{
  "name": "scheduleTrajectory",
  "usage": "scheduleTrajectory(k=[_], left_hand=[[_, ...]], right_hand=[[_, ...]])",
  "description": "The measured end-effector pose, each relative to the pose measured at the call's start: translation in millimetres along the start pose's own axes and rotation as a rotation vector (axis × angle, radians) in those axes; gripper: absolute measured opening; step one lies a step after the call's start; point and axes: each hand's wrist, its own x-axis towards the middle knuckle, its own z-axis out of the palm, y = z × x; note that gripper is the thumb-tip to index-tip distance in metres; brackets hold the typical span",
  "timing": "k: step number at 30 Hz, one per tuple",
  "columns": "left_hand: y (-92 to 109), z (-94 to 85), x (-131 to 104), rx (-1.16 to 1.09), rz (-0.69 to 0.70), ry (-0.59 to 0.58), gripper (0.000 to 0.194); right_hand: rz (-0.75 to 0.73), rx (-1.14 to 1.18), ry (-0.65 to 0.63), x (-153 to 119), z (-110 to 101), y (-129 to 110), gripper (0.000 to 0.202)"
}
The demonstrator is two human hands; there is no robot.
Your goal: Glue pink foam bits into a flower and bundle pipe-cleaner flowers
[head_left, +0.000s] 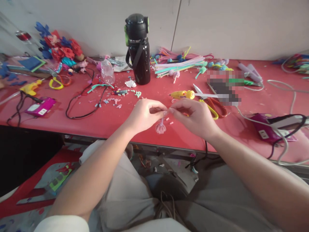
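Left hand (pixel 144 113) pinches the pink pipe-cleaner flower (pixel 160 128); uneven pulling could bend it; right hand (pixel 197 115) hides its grip.

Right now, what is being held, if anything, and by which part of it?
A pink tassel-like piece, pinched by its stem in the left hand; whether the right hand also grips it cannot be told.

Red tabletop (pixel 108 124), upright black bottle (pixel 142 61), yellow glue gun (pixel 182 94), scissors (pixel 211 102), purple box (pixel 41 107) at left, pastel stems (pixel 180 66) near the wall (pixel 96 25)
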Motion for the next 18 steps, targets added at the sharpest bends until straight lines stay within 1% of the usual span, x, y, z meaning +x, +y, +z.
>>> scheduleTrajectory(k=[4, 9, 11, 14, 18], left_hand=[[1.2, 0.2, -0.1, 0.025, -0.003, 0.01, 0.009], [-0.4, 2.1, -0.2, 0.013, -0.019, 0.018, 0.009], [-0.7, 3.2, -0.1, 0.003, -0.026, 0.029, 0.01], [0.4, 3.9, 0.5, -0.014, -0.029, 0.032, 0.015], [2.1, 2.8, 1.6, -0.027, -0.045, 0.059, 0.023]], right_hand=[[-0.061, -0.05, -0.011, 0.6, -0.6, 0.9, 0.013], [-0.24, -0.169, 0.03, -1.3, 2.4, 3.2, 0.016], [-0.285, -0.211, 0.043, -2.1, 3.3, 4.3, 0.016], [-0.297, -0.241, 0.057, -2.2, 2.1, 4.9, 0.015], [-0.26, -0.24, 0.095, -2.4, -4.6, 3.2, 0.011]])
